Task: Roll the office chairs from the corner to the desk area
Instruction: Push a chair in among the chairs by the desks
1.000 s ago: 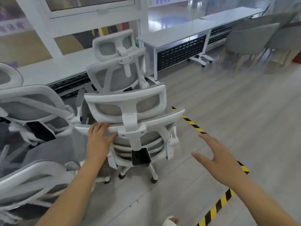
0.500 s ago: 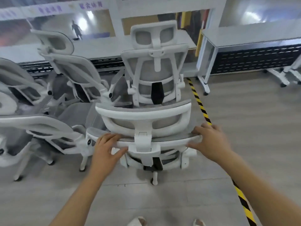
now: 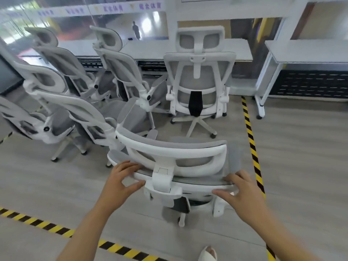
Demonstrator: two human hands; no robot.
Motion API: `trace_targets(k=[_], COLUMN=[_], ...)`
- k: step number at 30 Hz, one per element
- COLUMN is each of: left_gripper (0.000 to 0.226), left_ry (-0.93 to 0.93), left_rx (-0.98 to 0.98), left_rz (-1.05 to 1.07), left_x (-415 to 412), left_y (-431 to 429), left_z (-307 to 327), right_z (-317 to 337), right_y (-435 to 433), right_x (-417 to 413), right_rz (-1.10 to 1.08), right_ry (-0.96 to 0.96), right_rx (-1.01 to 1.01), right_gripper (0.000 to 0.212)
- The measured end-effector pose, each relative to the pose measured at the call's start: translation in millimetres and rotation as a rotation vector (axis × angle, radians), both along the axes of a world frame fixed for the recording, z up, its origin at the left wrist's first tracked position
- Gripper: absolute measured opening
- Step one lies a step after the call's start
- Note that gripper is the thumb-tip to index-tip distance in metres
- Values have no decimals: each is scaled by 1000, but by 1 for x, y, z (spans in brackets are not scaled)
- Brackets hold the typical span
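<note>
Holding the nearest white office chair (image 3: pixel 175 157) by the top of its back, I am gripping it with my left hand (image 3: pixel 120 181) and my right hand (image 3: pixel 243 193). It is standing on the grey floor (image 3: pixel 301 147), just beside other chairs (image 3: pixel 197 78) near the striped tape (image 3: pixel 252 144).

There is only one view, from a wide-angle camera on the person's head. It looks forward and steeply down, very near the nearest office chair (image 3: pixel 175 159). Straight lines bend at the edges. Farther chairs (image 3: pixel 197 76) and a desk (image 3: pixel 308 53) fill the upper part.
</note>
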State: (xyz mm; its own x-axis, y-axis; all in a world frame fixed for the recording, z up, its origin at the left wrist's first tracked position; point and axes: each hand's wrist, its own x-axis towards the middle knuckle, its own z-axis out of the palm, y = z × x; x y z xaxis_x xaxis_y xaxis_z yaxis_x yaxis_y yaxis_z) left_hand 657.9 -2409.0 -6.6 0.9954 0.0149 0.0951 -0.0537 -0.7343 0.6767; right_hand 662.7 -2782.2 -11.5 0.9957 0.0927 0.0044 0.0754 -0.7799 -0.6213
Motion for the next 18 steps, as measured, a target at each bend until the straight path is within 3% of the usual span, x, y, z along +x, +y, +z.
trace_targets(k=[4, 6, 9, 13, 15, 18], left_gripper=[35, 15, 11, 44, 51, 57], left_ry=[-39, -46, -29, -245, -382, -419], left_rx=[-91, -156, -245, -234, -139, 1], left_rz=[48, 130, 319, 509, 457, 289], left_x=[-36, -45, -70, -97, -100, -82], left_y=[-16, -25, -52, -100, -137, -212], left_z=[-4, -4, 11, 71, 106, 140], right_z=[3, 4, 11, 21, 26, 35], right_y=[-7, -7, -24, -74, -104, -148], right_x=[-39, -48, -70, -79, -69, -50], right_rz=[2, 12, 86, 69, 38, 21], right_ry=[13, 41, 106, 94, 73, 69], right_rx=[-14, -13, 32, 178, 220, 270], right_gripper=[43, 43, 46, 45, 43, 52])
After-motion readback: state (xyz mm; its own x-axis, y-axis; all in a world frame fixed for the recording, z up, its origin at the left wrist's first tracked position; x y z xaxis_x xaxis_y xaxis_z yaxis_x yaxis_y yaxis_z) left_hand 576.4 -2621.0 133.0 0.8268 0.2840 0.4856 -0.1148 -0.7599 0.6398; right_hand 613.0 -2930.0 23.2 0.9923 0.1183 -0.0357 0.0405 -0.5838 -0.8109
